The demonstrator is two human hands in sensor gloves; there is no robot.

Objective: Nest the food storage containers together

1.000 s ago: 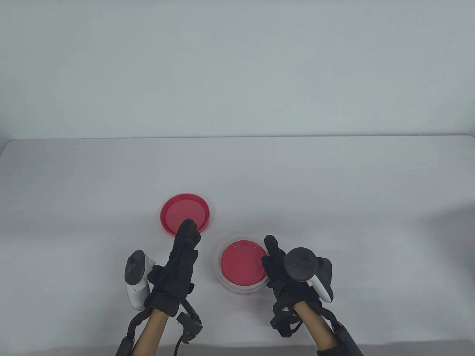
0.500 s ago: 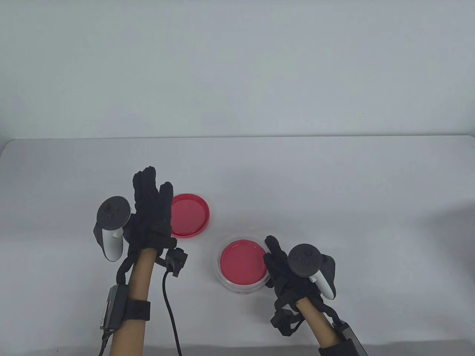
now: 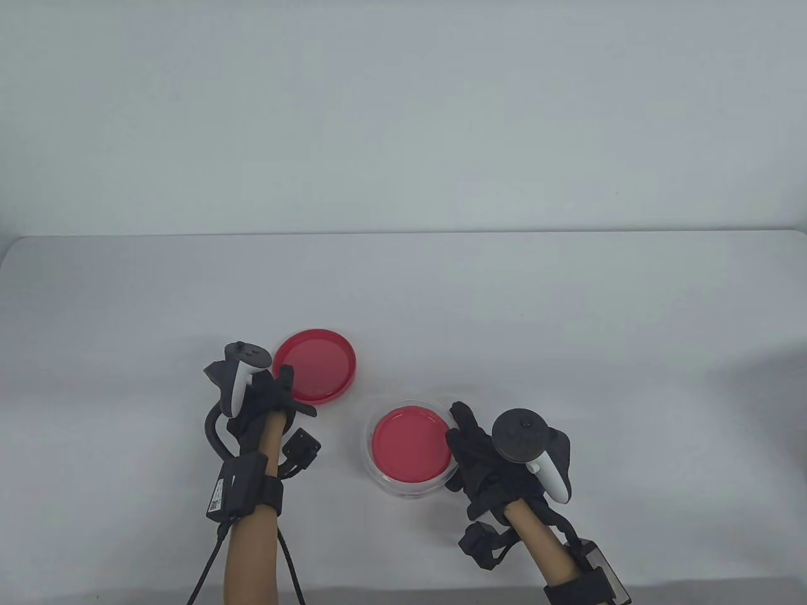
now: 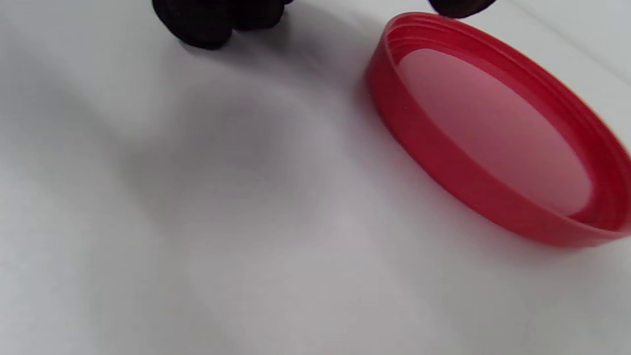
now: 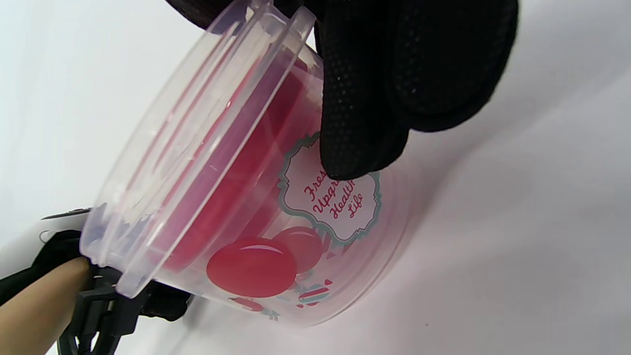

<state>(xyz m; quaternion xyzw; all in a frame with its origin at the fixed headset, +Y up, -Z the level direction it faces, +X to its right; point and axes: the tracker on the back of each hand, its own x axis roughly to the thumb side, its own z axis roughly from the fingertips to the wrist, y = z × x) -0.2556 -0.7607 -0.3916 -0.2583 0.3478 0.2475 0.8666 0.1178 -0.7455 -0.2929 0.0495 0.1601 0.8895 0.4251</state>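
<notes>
While the white table (image 3: 567,302) stretches wide behind the action, everything happens at its near edge. Biggest piece in play: the clear round plastic storage container (image 3: 410,449), sitting on the table just right of centre with a smaller red-lidded container (image 3: 413,444) already nested inside it. The right hand (image 3: 482,460) holds that clear tub by its right wall, and in the right wrist view the gloved fingers (image 5: 365,98) press flat on the outside below the rim. A steadying hold, not a lift, by the look of it.

Next in size, the loose red round plastic lid (image 3: 318,365) lies upside down, hollow side up, up and to the left of the tub and apart from it. The left hand (image 3: 261,397) sits at its near-left edge, fingers curled downward; one fingertip (image 4: 461,6) appears to meet the rim, but whether it has any grip I cannot tell.

My read: that lid goes on the tub next. Pinch it across the rim, flip it, lower it level, and let the right hand brace the wall so nothing slides.

Smallest now, the printed label (image 5: 330,190): red script reading "Fres… Upgr… Health Life", partly covered by a finger.
</notes>
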